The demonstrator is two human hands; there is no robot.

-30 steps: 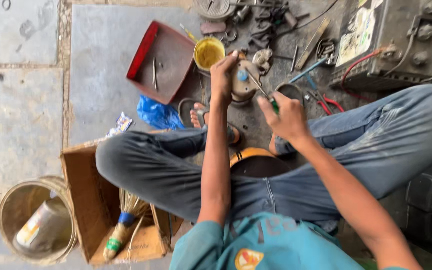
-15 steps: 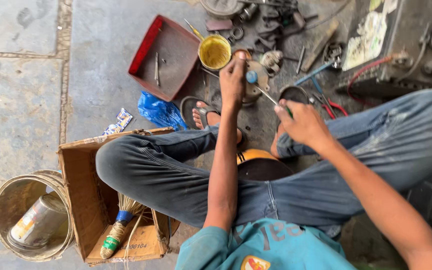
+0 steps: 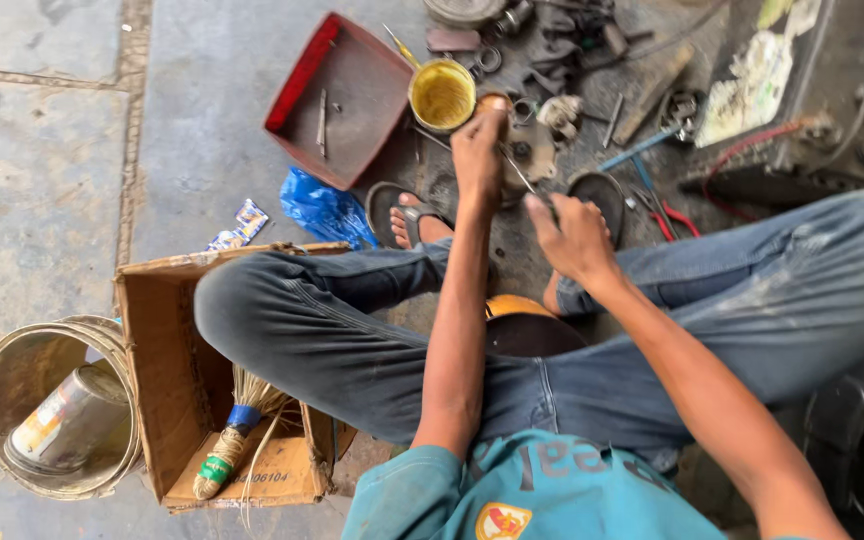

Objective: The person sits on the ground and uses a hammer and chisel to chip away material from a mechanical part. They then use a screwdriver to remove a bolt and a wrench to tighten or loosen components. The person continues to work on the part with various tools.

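Observation:
I sit low over a greasy floor with my knees spread. My left hand (image 3: 479,155) reaches forward and grips a rusty round metal part (image 3: 530,150) lying on the floor between my feet. My right hand (image 3: 574,235) is closed on a thin metal tool (image 3: 518,172), a screwdriver by its look, whose tip points into that part. A small yellow tin (image 3: 442,95) of yellowish liquid stands just left of the left hand. My sandalled left foot (image 3: 407,218) rests below it.
A red metal tray (image 3: 297,75) holding a few small tools lies at the upper left. A blue plastic bag (image 3: 322,210), an open cardboard box (image 3: 152,330) with a small broom (image 3: 232,440), and a bucket (image 3: 12,370) holding a can sit left. Scrap parts, red-handled pliers (image 3: 667,215) and a battery (image 3: 832,90) lie right.
The view has shifted slightly. My left hand stays on the metal part while my right hand has drawn a little down and left with the tool.

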